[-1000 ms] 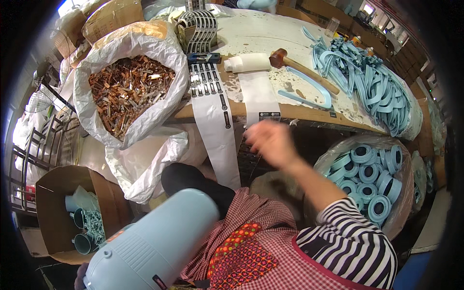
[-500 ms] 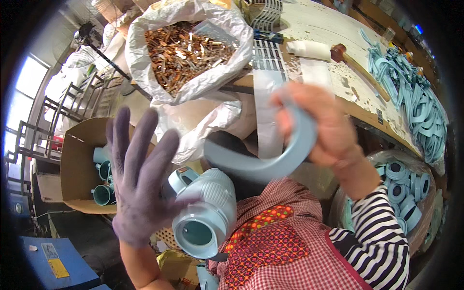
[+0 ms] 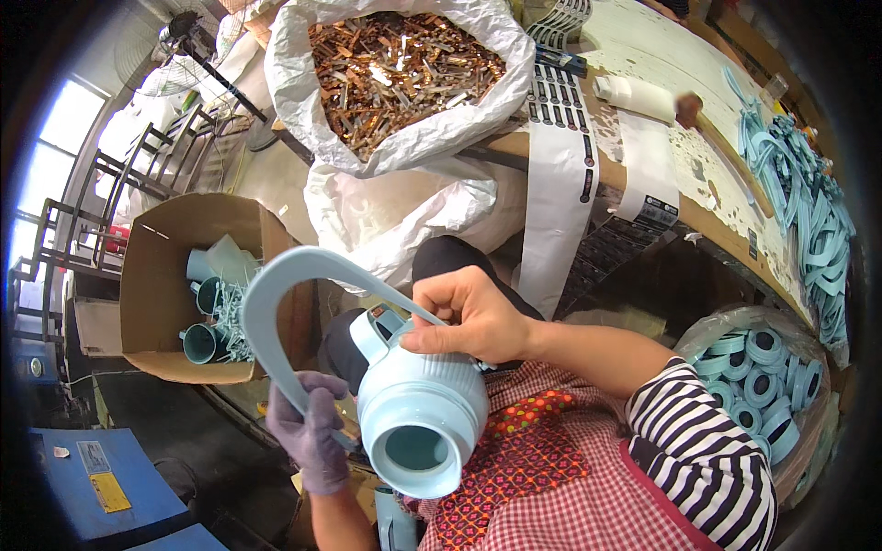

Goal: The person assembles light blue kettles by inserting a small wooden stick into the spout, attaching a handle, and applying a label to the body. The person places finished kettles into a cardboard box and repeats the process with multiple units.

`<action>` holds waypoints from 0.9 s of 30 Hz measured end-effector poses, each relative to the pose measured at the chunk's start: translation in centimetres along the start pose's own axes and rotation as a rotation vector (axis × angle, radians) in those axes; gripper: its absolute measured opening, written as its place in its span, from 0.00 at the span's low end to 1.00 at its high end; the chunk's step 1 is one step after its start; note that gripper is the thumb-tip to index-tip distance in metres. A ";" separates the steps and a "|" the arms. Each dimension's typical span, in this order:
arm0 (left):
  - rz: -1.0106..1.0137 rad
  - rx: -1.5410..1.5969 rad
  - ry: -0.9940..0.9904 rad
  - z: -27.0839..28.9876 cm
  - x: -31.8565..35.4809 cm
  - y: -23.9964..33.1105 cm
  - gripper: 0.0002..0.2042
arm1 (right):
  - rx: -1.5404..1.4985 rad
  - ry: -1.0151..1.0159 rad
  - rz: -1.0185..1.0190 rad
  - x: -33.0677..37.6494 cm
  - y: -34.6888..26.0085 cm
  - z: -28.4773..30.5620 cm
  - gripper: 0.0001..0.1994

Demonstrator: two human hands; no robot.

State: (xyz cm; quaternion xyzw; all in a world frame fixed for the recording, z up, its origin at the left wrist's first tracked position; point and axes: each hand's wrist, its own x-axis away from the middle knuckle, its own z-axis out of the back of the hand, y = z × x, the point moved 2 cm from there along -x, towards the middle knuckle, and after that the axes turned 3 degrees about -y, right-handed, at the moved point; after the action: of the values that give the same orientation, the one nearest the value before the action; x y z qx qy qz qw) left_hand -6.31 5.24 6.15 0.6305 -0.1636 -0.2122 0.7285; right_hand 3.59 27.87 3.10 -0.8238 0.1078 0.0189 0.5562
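A light blue plastic jug body point(image 3: 390, 393) lies tilted over my lap, its round open mouth facing me. Above its left side arches a curved light blue handle point(image 3: 264, 321), one end by each of my hands. My left hand point(image 3: 310, 432), in a grey-purple glove, is closed round the handle's lower end, beside the jug's mouth. My bare right hand point(image 3: 478, 321) pinches the other end over the jug's ribbed side; the fingers partly hide that end. Whether the handle's ends are seated on the jug, I cannot tell.
At left stands a cardboard box point(image 3: 147, 303) with blue cups. A white sack point(image 3: 289, 83) of small metal pieces is ahead. On the table point(image 3: 634, 41) lie label strips point(image 3: 560, 193), a mallet point(image 3: 730, 156) and piled blue handles point(image 3: 799, 202). A bag of blue rings point(image 3: 763, 367) sits right.
My right hand has brought the handle left and down to the jug. My left hand, spread open before, has lowered and closed on the handle's other end. The view has shifted slightly.
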 end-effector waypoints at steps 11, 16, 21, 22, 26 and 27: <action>0.303 0.604 -0.044 -3.1 1.3 -3.2 0.04 | -0.130 0.168 -0.308 0.2 2.5 1.0 0.13; 0.276 0.543 -0.114 -3.7 1.5 -2.9 0.07 | -0.162 0.094 -0.158 1.3 3.5 1.8 0.16; -0.218 -0.328 -0.038 -3.5 2.3 -3.2 0.09 | -0.038 0.125 -0.034 1.4 4.5 -0.3 0.20; -0.271 -0.349 -0.007 -3.9 2.3 -3.3 0.10 | -0.026 0.133 0.031 1.3 4.3 -0.6 0.21; -0.810 -0.220 0.026 -2.7 0.1 -1.8 0.10 | -0.272 0.091 0.163 -1.2 4.4 1.8 0.28; -1.239 -0.408 0.053 -2.5 -1.6 0.1 0.10 | -0.047 0.061 0.299 -3.2 4.9 4.0 0.32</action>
State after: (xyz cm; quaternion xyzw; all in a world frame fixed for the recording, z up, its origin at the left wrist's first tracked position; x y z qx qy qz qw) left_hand -6.36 8.20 5.88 0.4623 0.2915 -0.6041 0.5800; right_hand -0.15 30.31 -2.43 -0.8117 0.2454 0.0789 0.5242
